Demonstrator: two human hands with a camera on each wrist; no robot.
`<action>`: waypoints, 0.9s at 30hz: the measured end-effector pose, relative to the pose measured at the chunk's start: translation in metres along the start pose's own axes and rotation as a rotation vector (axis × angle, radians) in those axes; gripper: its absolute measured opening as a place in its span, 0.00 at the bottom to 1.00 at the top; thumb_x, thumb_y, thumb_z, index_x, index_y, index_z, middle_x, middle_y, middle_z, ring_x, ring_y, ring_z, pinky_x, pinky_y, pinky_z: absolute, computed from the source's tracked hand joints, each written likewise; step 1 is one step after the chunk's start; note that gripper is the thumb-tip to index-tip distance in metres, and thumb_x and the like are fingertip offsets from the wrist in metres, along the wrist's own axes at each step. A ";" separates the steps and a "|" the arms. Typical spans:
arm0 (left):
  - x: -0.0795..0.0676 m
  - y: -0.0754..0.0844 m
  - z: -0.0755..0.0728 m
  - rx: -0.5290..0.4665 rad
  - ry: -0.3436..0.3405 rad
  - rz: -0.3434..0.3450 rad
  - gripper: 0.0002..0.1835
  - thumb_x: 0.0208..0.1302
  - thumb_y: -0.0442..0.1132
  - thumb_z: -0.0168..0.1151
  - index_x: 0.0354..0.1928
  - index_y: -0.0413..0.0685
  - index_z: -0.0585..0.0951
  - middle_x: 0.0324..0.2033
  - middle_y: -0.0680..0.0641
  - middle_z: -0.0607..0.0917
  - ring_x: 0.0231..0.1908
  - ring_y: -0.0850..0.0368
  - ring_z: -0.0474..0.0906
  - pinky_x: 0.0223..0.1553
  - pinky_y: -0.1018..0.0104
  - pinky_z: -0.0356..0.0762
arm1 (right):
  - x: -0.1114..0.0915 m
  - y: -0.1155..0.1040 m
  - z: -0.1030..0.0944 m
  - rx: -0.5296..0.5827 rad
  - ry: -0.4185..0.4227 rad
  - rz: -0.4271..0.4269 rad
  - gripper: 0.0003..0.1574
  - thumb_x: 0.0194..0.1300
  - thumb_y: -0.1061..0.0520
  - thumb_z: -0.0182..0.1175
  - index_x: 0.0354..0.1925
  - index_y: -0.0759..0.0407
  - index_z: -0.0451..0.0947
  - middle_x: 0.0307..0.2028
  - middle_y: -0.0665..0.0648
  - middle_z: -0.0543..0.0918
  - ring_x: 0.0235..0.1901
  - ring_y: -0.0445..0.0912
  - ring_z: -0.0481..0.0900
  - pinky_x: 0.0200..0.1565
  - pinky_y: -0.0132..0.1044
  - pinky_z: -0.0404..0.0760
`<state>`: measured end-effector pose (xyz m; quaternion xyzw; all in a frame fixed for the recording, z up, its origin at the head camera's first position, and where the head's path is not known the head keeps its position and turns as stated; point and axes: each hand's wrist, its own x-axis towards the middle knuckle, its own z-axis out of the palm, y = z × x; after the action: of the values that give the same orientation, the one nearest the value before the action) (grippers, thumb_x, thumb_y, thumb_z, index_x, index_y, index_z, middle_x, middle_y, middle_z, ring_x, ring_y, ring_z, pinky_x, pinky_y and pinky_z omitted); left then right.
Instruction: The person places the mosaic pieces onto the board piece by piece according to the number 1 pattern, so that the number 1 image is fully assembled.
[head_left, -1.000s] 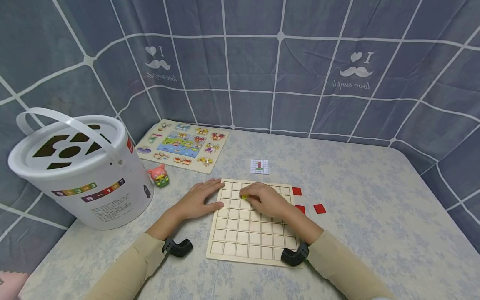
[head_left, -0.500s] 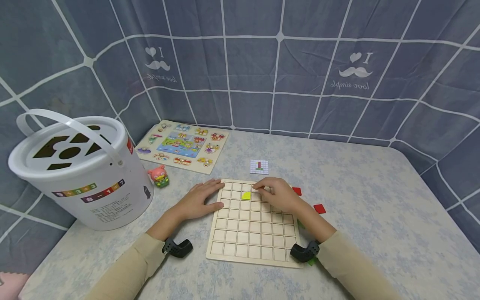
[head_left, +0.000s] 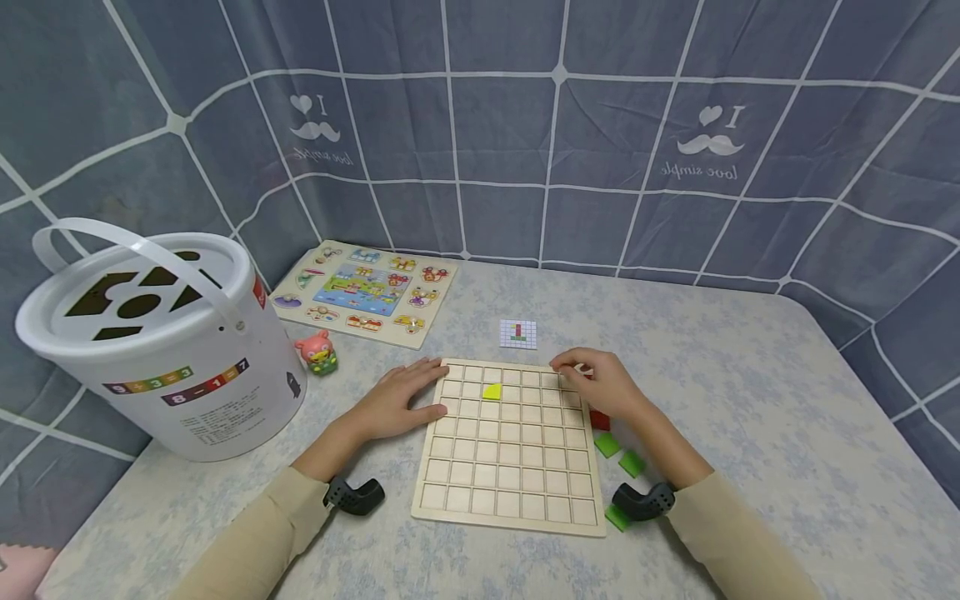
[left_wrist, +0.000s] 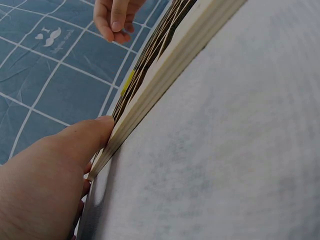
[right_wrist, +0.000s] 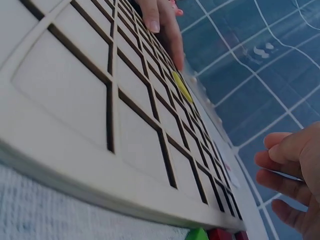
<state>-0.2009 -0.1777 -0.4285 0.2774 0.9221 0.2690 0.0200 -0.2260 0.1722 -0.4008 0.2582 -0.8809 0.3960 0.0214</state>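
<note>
A wooden grid board (head_left: 498, 506) lies flat on the table. My left hand (head_left: 393, 402) rests along its upper left side, fingers extended; in the left wrist view the thumb (left_wrist: 95, 132) touches the board's edge. One yellow tile (head_left: 492, 392) with a curved side sits in a cell of the second row. Over the upper right corner hovers my right hand (head_left: 603, 383), fingers loosely bent; the right wrist view shows nothing between them. Beside the board's right edge lie a red tile (head_left: 600, 420) and green tiles (head_left: 607, 445), one partly under the right wrist camera.
A small pattern card (head_left: 518, 334) lies beyond the board. At the left stands a white bucket (head_left: 247, 392) with a handle and shaped holes in its lid. Near it are a pink figurine (head_left: 318, 353) and a picture puzzle board (head_left: 442, 292). A grid-patterned curtain (head_left: 502, 217) hangs behind.
The right hand has let go of the yellow tile, leaving it in the grid, and moved right to the board's upper right corner, uncovering green tiles. The left hand has stayed put.
</note>
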 end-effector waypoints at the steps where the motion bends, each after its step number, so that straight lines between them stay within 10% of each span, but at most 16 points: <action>1: 0.000 0.000 0.000 0.001 0.002 0.001 0.37 0.67 0.54 0.60 0.72 0.44 0.66 0.71 0.39 0.63 0.72 0.41 0.53 0.68 0.37 0.47 | -0.001 0.002 -0.001 0.000 0.008 0.007 0.12 0.72 0.62 0.55 0.48 0.63 0.83 0.46 0.57 0.85 0.49 0.54 0.80 0.51 0.52 0.77; 27: 0.001 0.000 0.001 0.001 0.009 0.006 0.36 0.66 0.53 0.61 0.71 0.43 0.66 0.70 0.39 0.64 0.71 0.40 0.54 0.68 0.38 0.48 | -0.019 0.048 -0.022 -0.096 0.012 0.153 0.15 0.66 0.58 0.64 0.50 0.64 0.82 0.45 0.60 0.82 0.44 0.55 0.79 0.46 0.52 0.78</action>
<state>-0.2014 -0.1773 -0.4293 0.2790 0.9214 0.2699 0.0148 -0.2359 0.2230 -0.4230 0.1862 -0.9159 0.3556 0.0086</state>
